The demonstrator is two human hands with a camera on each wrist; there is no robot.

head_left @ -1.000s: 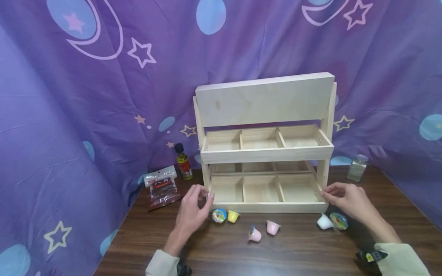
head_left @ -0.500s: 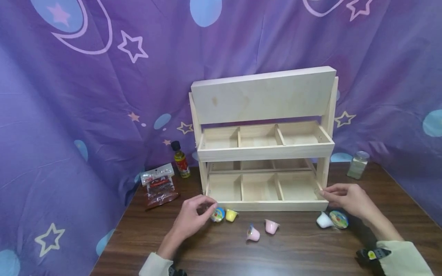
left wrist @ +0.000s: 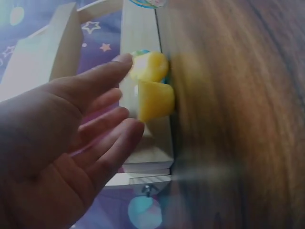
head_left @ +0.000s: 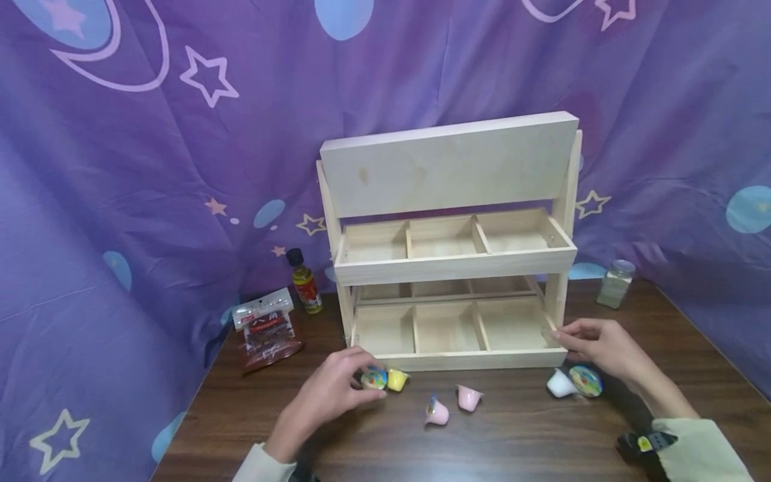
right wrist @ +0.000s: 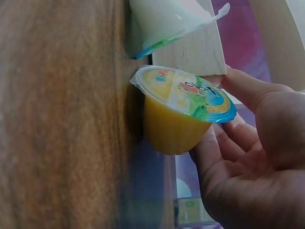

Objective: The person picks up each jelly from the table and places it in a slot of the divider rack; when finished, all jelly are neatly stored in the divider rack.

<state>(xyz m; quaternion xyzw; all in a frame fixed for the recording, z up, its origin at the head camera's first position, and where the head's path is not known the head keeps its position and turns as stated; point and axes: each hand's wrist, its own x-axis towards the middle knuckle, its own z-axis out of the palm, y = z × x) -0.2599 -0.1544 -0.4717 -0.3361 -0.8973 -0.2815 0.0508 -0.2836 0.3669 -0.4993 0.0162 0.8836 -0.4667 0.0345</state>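
Observation:
A pale wooden rack (head_left: 450, 363) with divided trays stands on the table. My left hand (head_left: 328, 391) is at its lower left front, thumb and fingers spread beside a jelly cup (head_left: 374, 378) with a colourful lid. Close to that lies a yellow jelly cup (left wrist: 156, 101); the left wrist view shows a gap between fingers and cups. At the lower tray's right end, my right hand (head_left: 602, 345) holds the corner between thumb and fingers. Just in front of it are a white jelly cup (head_left: 561, 383) and an orange jelly cup (right wrist: 174, 126), its lid facing up in the head view.
Two pink jelly cups (head_left: 468, 398) lie in front of the rack. Left of it are a sauce bottle (head_left: 306, 284) and a brown packet (head_left: 269, 335). A glass jar (head_left: 616, 286) stands at the back right. A purple curtain (head_left: 253, 147) hangs behind.
My left hand has left the tray's left end and come down and forward to the jelly cups, its fingers spreading. The right hand stays at the tray's right corner. The head view has shifted slightly.

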